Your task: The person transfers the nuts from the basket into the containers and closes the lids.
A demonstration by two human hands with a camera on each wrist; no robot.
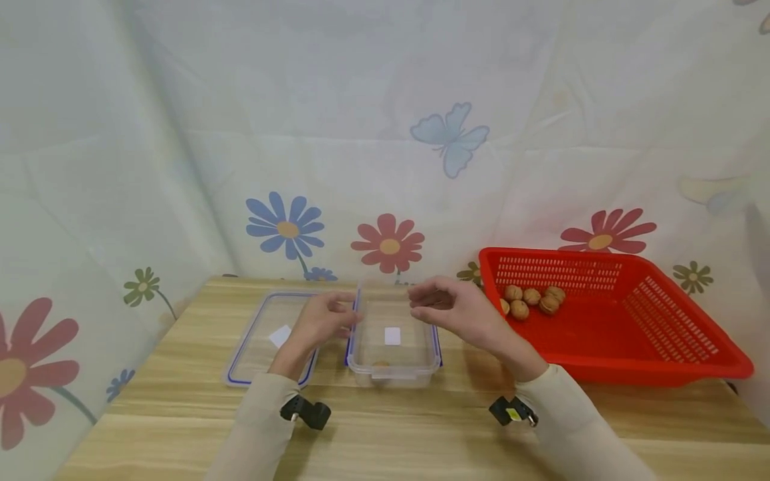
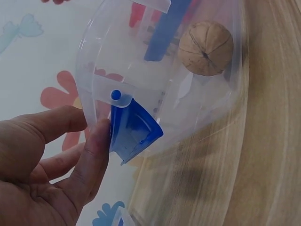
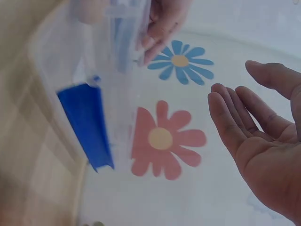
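Note:
A clear plastic food container (image 1: 394, 374) with blue side clips stands uncovered on the table. One walnut (image 2: 206, 48) lies inside it, on the bottom. My left hand (image 1: 325, 319) is at the container's left rim, its fingers bent and gripping the edge beside a blue clip (image 2: 134, 134). Over the right rim hovers my right hand (image 1: 460, 310), fingers loosely extended and holding nothing; a gap separates it from the container in the right wrist view. Several more walnuts (image 1: 549, 305) sit in the left part of a red plastic basket (image 1: 601, 371).
A clear lid (image 1: 263, 357) with a blue seal lies flat on the wooden table (image 1: 385, 437), left of the container and partly behind the left hand. A flower-printed curtain (image 1: 337, 167) hangs behind the table. The red basket's rim stands close to the right forearm.

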